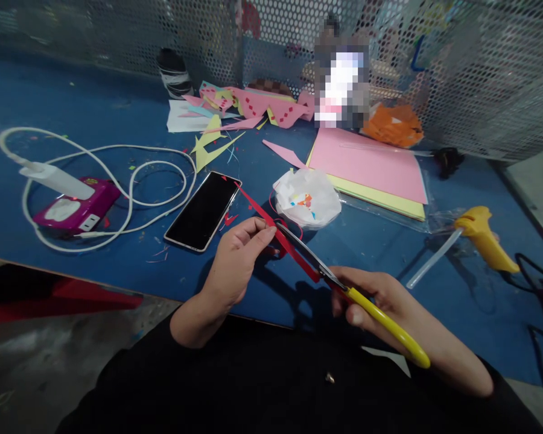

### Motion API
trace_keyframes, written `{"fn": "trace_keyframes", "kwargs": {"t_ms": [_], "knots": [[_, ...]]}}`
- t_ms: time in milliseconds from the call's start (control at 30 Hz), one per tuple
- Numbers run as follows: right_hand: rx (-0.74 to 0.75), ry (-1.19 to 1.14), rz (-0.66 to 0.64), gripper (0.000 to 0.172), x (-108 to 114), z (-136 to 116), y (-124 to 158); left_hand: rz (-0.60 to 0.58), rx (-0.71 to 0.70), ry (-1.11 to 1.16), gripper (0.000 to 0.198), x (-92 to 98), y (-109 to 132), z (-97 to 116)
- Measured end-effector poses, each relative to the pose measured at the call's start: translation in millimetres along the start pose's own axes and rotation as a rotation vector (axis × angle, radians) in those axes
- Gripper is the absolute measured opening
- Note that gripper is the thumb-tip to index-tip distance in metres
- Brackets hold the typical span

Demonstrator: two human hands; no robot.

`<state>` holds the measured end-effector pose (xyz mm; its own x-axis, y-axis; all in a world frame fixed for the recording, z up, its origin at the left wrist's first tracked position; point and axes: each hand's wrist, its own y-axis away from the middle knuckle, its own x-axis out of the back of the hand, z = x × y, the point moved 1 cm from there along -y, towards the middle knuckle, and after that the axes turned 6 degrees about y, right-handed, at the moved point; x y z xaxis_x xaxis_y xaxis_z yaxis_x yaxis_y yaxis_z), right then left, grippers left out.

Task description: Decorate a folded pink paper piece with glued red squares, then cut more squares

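Note:
My left hand pinches a narrow strip of red paper between thumb and fingers. In my right hand is a pair of scissors with yellow handles. Their metal blades lie along the red strip, pointing up and left toward my left fingertips. Part of the lower blade is hidden behind the paper. Just beyond the blades stands a white paper-lined bowl with small coloured scraps in it. A phone with a dark screen lies to the left of my left hand, with tiny red scraps beside it.
At left, a white cable loops around a purple power socket. Pink and yellow sheets lie behind the bowl, and pink cut-outs farther back. A yellow glue gun rests at right. A perforated metal screen borders the blue table.

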<state>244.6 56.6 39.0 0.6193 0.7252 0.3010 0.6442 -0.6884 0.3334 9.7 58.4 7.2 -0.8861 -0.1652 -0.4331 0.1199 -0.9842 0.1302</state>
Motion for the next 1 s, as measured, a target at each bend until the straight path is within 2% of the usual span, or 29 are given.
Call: {"fn": "trace_keyframes", "kwargs": {"t_ms": [200,533,833,1000], "knots": [[0.045,-0.044,-0.023,0.061,-1,-6,-3,-0.004,-0.025,-0.034,0.019,1.7,1,-1],[0.091,0.122,0.039,0.06,-9,-8,-8,-0.011,-0.035,-0.021,0.016,-1.9,1,0],[0.056,0.201,0.073,0.05,-13,-7,-10,-0.005,-0.049,-0.029,0.015,-1.2,1,-1],[0.05,0.209,0.079,0.039,-13,-6,-11,0.006,-0.055,-0.036,0.016,-0.9,1,-2]]}}
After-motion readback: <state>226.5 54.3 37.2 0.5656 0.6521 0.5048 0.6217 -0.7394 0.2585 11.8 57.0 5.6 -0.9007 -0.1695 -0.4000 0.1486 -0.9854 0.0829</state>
